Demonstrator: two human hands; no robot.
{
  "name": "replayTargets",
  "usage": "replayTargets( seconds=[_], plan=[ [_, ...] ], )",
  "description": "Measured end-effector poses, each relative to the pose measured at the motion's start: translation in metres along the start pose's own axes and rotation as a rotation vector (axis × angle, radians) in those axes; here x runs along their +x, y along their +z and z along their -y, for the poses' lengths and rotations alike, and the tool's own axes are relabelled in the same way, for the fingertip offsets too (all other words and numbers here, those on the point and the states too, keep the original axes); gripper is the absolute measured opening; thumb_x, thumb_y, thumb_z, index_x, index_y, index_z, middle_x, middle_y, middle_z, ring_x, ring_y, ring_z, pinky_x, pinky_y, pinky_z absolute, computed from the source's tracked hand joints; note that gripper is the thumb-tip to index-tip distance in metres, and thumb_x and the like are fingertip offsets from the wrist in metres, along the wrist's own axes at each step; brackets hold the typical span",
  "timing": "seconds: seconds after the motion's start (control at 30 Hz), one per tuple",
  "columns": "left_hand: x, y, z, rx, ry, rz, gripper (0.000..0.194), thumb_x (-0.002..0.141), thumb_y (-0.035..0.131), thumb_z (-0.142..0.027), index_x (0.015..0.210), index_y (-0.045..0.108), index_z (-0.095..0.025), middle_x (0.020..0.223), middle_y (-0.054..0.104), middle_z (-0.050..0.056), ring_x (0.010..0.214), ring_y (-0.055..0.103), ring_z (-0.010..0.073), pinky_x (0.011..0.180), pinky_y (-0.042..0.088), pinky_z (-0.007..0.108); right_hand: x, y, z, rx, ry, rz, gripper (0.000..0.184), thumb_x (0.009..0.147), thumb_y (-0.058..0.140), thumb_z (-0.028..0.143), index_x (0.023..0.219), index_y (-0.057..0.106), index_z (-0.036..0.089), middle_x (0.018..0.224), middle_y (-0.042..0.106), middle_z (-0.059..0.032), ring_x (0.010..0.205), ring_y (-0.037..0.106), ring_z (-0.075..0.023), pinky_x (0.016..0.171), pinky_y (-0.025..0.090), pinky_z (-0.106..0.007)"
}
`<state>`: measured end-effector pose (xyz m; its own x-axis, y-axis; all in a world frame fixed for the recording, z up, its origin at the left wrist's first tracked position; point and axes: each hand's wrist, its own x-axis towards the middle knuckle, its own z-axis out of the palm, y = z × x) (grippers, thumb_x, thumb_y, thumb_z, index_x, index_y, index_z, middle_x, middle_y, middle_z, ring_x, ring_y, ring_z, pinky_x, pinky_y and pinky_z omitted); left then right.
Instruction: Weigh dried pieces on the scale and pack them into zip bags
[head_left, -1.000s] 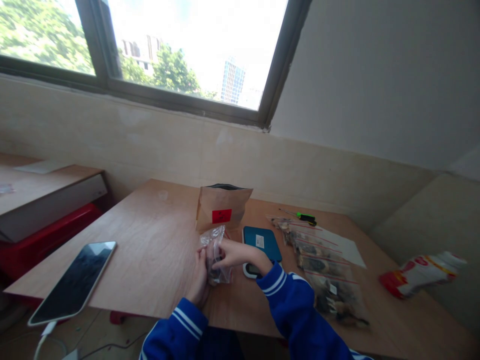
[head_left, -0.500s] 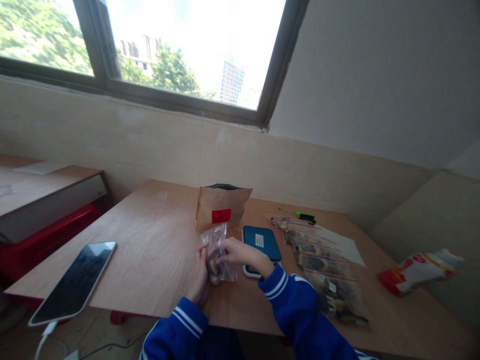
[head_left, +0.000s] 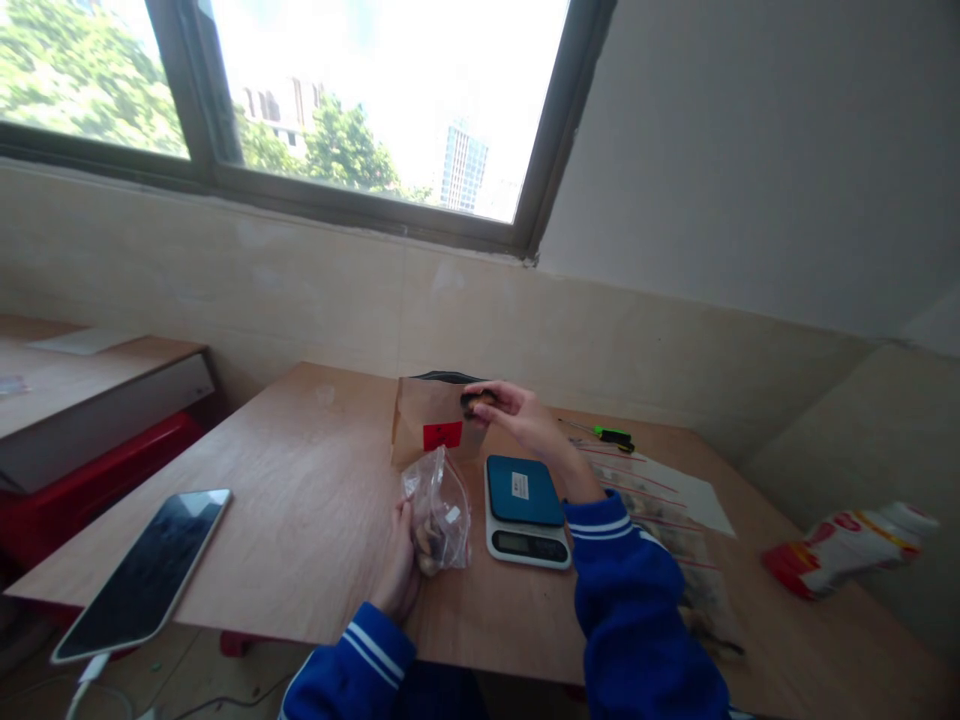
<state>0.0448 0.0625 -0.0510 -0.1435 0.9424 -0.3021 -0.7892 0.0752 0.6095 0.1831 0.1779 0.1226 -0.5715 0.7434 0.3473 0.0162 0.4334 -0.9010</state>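
My left hand (head_left: 399, 565) grips a small clear plastic bag (head_left: 439, 510) with dark and tan pieces inside, standing on the wooden table (head_left: 300, 500). My right hand (head_left: 517, 412) is raised over the open top of a brown paper bag (head_left: 431, 425) with a red label, pinching a small dark piece (head_left: 477, 401) between its fingers. A small kitchen scale (head_left: 525, 508) with a blue top sits right of the plastic bag, below my right forearm.
A row of filled zip bags (head_left: 675, 540) lies right of the scale, partly behind my sleeve. A green-handled screwdriver (head_left: 611, 435) and white paper (head_left: 690, 490) lie beyond. A phone (head_left: 146, 570) on a cable overhangs the left edge. A red-white packet (head_left: 844, 545) rests at right.
My right hand left the plastic bag and rose to the brown paper bag's opening with a dark piece. The scale is now uncovered. My left hand stays on the plastic bag.
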Motion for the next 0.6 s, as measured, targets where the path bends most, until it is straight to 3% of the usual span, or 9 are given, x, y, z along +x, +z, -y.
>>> replayTargets(
  seconds=[0.13, 0.23, 0.43, 0.6],
  plan=[
    [0.000, 0.001, 0.000, 0.022, 0.027, -0.047, 0.039, 0.091, 0.050, -0.040, 0.124, 0.050, -0.020, 0.100, 0.072, 0.009, 0.092, 0.070, 0.0209, 0.083, 0.056, 0.036, 0.033, 0.001, 0.008, -0.072, -0.163, -0.289, 0.041, 0.076, 0.070, 0.041, 0.109, 0.065, 0.018, 0.088, 0.069, -0.0038, 0.066, 0.060, -0.0107, 0.064, 0.050, -0.024],
    [0.000, 0.001, 0.000, 0.023, 0.021, -0.038, 0.040, 0.090, 0.052, -0.039, 0.125, 0.050, -0.020, 0.103, 0.072, 0.009, 0.093, 0.070, 0.0216, 0.081, 0.057, 0.038, 0.047, 0.010, 0.000, -0.310, -0.214, -0.382, 0.034, 0.080, 0.066, 0.038, 0.108, 0.066, 0.019, 0.087, 0.070, -0.0031, 0.066, 0.059, -0.0125, 0.066, 0.049, -0.026],
    [0.000, 0.001, -0.001, -0.028, 0.021, -0.033, 0.042, 0.085, 0.059, -0.039, 0.122, 0.055, -0.020, 0.101, 0.073, 0.010, 0.091, 0.070, 0.0215, 0.081, 0.057, 0.035, 0.040, 0.023, -0.023, -0.785, -0.293, -0.332, 0.027, 0.089, 0.057, 0.036, 0.109, 0.067, 0.020, 0.098, 0.068, -0.0075, 0.093, 0.059, -0.0211, 0.087, 0.046, -0.034],
    [-0.001, 0.002, -0.001, 0.008, 0.030, -0.012, 0.042, 0.087, 0.056, -0.042, 0.122, 0.051, -0.019, 0.100, 0.073, 0.010, 0.091, 0.070, 0.0222, 0.083, 0.056, 0.039, 0.029, 0.021, -0.024, -1.079, -0.316, -0.313, 0.036, 0.095, 0.044, 0.043, 0.119, 0.065, 0.026, 0.097, 0.058, -0.0085, 0.091, 0.054, -0.0218, 0.087, 0.043, -0.035]
  ],
)
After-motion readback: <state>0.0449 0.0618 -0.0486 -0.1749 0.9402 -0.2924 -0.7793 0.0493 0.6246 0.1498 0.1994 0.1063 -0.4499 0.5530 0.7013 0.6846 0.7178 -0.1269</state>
